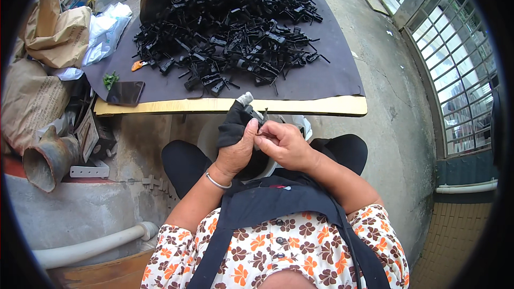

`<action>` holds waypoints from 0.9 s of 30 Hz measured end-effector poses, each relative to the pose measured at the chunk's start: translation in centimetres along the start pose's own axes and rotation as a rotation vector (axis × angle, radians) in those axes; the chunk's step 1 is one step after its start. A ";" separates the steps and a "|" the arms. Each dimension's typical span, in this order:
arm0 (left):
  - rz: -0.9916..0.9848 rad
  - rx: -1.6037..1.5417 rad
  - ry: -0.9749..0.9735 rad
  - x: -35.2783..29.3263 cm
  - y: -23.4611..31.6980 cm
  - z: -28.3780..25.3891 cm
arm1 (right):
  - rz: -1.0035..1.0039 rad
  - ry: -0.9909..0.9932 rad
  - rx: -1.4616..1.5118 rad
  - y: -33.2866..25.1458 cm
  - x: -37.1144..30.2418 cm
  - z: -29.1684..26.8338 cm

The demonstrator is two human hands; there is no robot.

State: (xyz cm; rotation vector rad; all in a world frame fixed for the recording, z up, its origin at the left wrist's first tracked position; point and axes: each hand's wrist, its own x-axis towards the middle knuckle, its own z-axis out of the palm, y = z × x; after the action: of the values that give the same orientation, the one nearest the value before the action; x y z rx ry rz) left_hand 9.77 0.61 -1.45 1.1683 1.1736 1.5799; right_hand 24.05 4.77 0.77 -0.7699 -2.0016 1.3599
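Observation:
Above my lap, just off the near edge of the table (235,105), both hands are together. My left hand (234,147) wears a black covering over part of its fingers, with a light grey fingertip, and a metal bangle circles that wrist. It grips a small black plastic part (257,115). Against the same part my right hand (287,143) is closed in a pinch; whatever lies between its fingertips is too small to make out. A large heap of similar black plastic parts (230,48) covers much of the table.
A dark phone (126,93), a green sprig (111,80) and a small orange item (138,65) lie at the table's left. Paper sacks (59,35) and a rusty metal pipe piece (49,160) stand farther left. Below my hands is a pale bucket (206,135), between my knees.

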 end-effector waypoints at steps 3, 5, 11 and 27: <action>0.037 0.113 -0.059 -0.4 0.8 -0.6 | -0.293 0.015 -0.197 0.3 0.4 -0.2; -0.032 0.096 -0.112 -0.5 1.3 -1.3 | -0.442 0.026 -0.307 0.3 0.6 -0.4; -0.220 -0.059 -0.196 -1.1 2.1 -2.1 | -0.628 -0.051 -0.429 -0.8 0.6 -0.5; 0.011 0.397 -0.178 -1.8 4.6 -0.7 | -0.023 -0.058 -0.125 -1.7 0.6 -1.4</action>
State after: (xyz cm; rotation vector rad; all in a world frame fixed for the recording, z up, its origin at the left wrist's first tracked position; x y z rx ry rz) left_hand 9.07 -2.33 2.57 1.5372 1.4003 1.2508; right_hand 24.49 5.49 2.86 -0.7682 -2.1511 1.2665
